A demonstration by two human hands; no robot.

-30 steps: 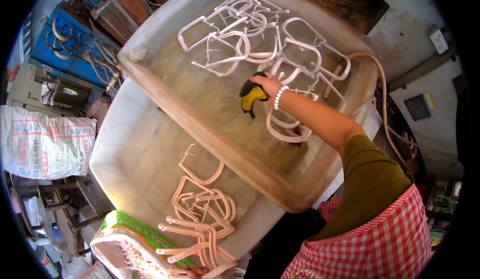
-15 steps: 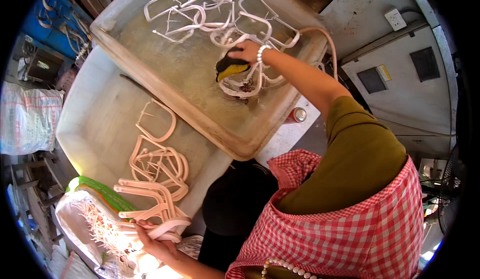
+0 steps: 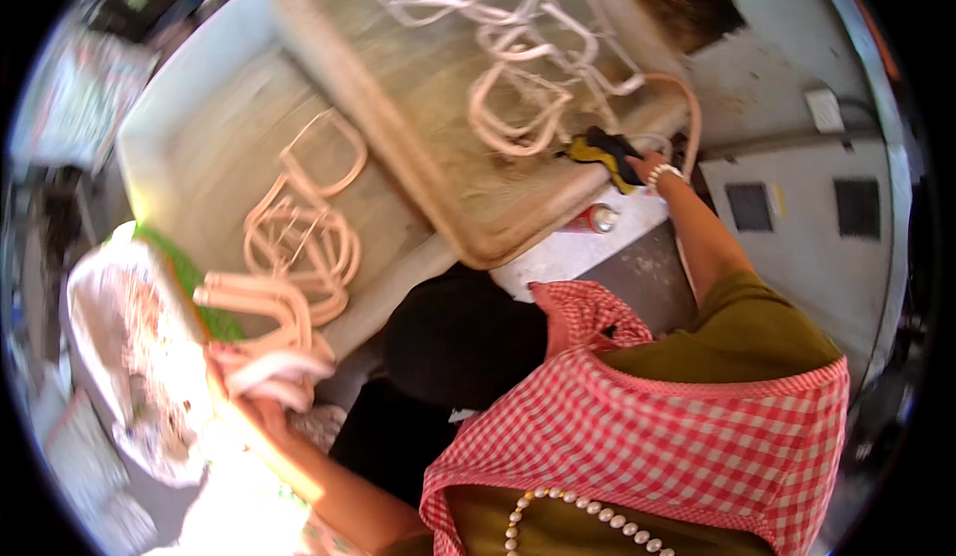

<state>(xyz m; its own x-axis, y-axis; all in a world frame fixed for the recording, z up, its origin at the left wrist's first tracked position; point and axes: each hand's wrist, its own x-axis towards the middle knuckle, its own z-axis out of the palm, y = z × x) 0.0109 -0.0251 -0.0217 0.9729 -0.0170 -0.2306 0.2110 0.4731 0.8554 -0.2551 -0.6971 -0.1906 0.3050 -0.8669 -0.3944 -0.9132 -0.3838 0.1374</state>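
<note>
The right hand is extended to the near right corner of the upper tray, its fingers closed on a yellow and black cloth that lies against the tray's rim; a beaded bracelet sits at the wrist. Just beyond this hand, inside the tray, lies a spread of pale pink curved frames, several overlapping, with one pink loop hanging over the tray's right edge. Just below the hand, on the white surface under the tray's corner, a small red and silver can lies on its side. The left hand is low at the left, closed around a bundle of thick pink curved pieces; glare washes out the fingers, so the exact grip cannot be told. Directly beyond the left hand, a lower tray holds a further loose pile of pink frames, some standing on edge. To the left of that hand is a white mesh basket with a green rim showing beside it. Between the two arms, a dark rounded object sits below the trays. The person wears a red and white checked apron and a string of pearl beads.
</note>
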